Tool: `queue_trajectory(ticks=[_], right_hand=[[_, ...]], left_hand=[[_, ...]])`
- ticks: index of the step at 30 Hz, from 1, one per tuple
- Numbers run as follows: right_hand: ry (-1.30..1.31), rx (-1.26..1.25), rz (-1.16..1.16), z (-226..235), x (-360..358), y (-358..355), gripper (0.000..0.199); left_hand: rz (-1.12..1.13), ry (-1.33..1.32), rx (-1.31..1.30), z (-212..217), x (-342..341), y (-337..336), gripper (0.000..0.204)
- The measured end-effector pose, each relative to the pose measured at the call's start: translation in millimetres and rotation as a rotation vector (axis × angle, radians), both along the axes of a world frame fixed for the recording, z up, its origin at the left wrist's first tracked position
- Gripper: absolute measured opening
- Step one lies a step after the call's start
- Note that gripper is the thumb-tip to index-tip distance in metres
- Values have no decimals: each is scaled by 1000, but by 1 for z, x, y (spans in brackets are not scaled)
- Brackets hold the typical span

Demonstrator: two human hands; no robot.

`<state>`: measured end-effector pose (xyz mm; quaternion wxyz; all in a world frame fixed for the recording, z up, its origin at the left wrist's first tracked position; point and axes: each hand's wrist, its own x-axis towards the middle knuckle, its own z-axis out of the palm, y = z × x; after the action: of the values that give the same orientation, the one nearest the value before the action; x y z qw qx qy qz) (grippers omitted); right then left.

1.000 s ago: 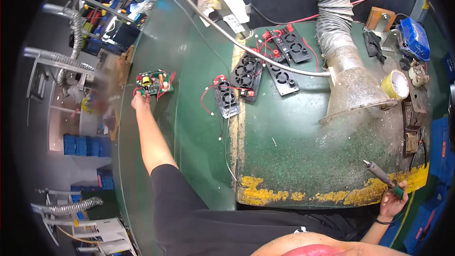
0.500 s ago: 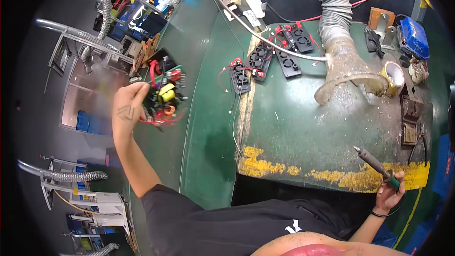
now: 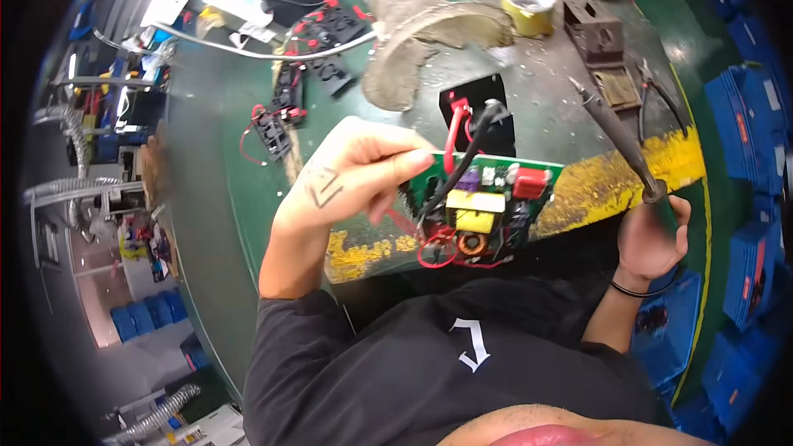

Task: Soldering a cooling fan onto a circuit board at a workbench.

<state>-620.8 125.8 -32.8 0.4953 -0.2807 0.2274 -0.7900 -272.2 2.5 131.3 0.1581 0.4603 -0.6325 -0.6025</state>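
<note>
Between thumb and fingers, my left hand (image 3: 355, 177) pinches the top left edge of a green circuit board (image 3: 519, 163). The board hangs upright above the bench's near edge and carries a yellow transformer (image 3: 475, 213), a copper coil and a red component. Thick red and black cables run from it toward a black panel (image 3: 498, 132) just behind. My right hand (image 3: 648, 241), at the right by the bench corner, is wrapped around the handle of a soldering iron (image 3: 615, 134). Its tip points up and left, apart from the board.
A dusty fume hood (image 3: 396, 49) on a flexible duct stands over the back of the green bench (image 3: 239, 116). Behind lie several black fan panels (image 3: 289, 91). A tape roll (image 3: 529, 4), a metal stand (image 3: 596, 33) and pliers (image 3: 661, 99) sit at the right. Blue bins (image 3: 747, 107) line the floor.
My left hand has carried the circuit board from the left side to in front of me. The view has turned right; the soldering iron stays in my right hand.
</note>
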Motion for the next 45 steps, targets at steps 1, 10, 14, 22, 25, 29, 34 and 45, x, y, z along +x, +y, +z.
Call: queue_trajectory(ticks=[1,10,14,22,25,29,34,45], right_hand=[[9,-1,-6,2,-4,1,42],[-64,-23,6,-11,-21,2,43],[-76,9,29,-16,-17,-7,44],[-71,50,53,-18,-4,-29,44],[-67,46,64,-21,-5,-30,44],[-62,49,76,-26,-7,-29,45],[-83,50,81,-28,-6,-29,45],[-127,36,112,-31,-7,-29,44]], left_hand=[[-43,32,-11,-9,-9,-8,24],[287,112,323,-96,-5,-33,26],[324,142,380,-112,22,-31,27],[449,121,388,-132,14,-25,31],[505,-7,252,-133,7,-21,32],[557,-15,103,-131,2,-27,41],[598,-279,-51,-134,-10,-36,53],[714,411,102,-137,-38,-40,42]])
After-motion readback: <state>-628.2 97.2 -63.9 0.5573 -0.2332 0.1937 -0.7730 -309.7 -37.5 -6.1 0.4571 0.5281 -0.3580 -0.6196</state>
